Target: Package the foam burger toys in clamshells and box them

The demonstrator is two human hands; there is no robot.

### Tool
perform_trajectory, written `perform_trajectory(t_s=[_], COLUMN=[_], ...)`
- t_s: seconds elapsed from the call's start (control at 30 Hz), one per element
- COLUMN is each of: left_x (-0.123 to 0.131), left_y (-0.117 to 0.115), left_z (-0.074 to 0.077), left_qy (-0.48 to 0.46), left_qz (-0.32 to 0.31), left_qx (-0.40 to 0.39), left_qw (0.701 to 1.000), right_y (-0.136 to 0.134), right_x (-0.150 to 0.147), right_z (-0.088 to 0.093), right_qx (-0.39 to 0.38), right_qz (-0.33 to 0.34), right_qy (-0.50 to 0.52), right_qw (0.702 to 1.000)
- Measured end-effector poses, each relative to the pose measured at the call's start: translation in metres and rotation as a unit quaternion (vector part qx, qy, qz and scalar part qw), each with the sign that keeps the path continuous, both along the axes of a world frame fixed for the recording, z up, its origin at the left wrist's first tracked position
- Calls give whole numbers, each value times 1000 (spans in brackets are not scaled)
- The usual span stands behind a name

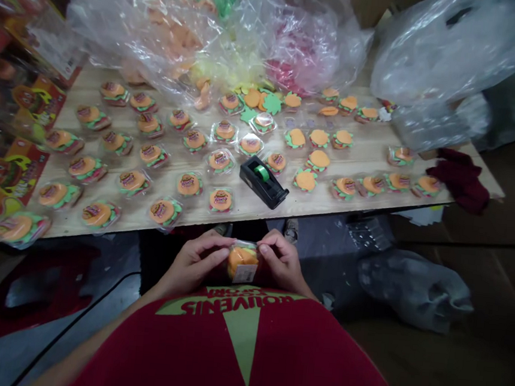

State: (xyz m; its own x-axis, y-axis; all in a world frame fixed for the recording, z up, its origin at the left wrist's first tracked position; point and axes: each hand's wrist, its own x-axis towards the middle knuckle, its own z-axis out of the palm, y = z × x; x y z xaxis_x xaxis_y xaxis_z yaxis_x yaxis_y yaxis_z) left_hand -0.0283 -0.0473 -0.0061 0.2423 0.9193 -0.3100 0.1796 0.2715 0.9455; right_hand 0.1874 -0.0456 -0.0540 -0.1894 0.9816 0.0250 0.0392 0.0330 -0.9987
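My left hand (195,261) and my right hand (282,261) hold one clear-packed burger-shaped candy (242,262) between them, just below the table's front edge and above my red shirt. Both hands have their fingers pinched on the pack's sides. A white label shows on the pack's lower face. Straight ahead on the wooden table (247,207) stands a black tape dispenser (263,181) with a green roll.
Several packed burger candies (162,210) lie in rows across the table. Unpacked ones (318,159) sit to the right. Clear plastic bags (298,34) pile up at the back. Printed boxes (11,171) stand at the left, a dark red cloth (461,178) at the right edge.
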Motion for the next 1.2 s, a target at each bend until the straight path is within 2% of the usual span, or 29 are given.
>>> perform_trajectory(t_s=[0.13, 0.23, 0.43, 0.6, 0.7, 0.83, 0.93, 1.0, 1.13, 1.2], left_x=[1, 6, 14, 20, 22, 23, 21, 19, 17, 18], left_y=[1, 3, 4, 6, 7, 9, 11, 12, 11, 10], left_z=[2, 1, -4, -7, -9, -11, -15, -19, -23, -21], left_qy=[-16, -41, 9, 42, 56, 76, 85, 87, 82, 83], left_qz=[-43, -46, -20, -16, -18, -42, -65, -80, -88, -84], left_qx=[-36, -73, -40, -22, -10, 3, 14, 22, 23, 21], left_qw=[998, 995, 999, 999, 998, 996, 994, 993, 992, 993], right_y=[-8, -13, -18, -16, -18, -23, -24, -23, -20, -20], right_x=[1, 4, 9, 13, 13, 8, 7, 9, 14, 11], right_z=[-3, -4, -5, -6, -9, -14, -13, -9, -3, -4], right_qx=[0, -22, -33, -70, -88, -164, -188, -189, -200, -188], right_qz=[6, 19, 18, 29, 9, -30, -53, -44, 22, -1], right_qy=[18, 32, 35, 44, 32, 30, 46, 59, 64, 35], right_qw=[1000, 999, 999, 996, 996, 986, 980, 979, 977, 982])
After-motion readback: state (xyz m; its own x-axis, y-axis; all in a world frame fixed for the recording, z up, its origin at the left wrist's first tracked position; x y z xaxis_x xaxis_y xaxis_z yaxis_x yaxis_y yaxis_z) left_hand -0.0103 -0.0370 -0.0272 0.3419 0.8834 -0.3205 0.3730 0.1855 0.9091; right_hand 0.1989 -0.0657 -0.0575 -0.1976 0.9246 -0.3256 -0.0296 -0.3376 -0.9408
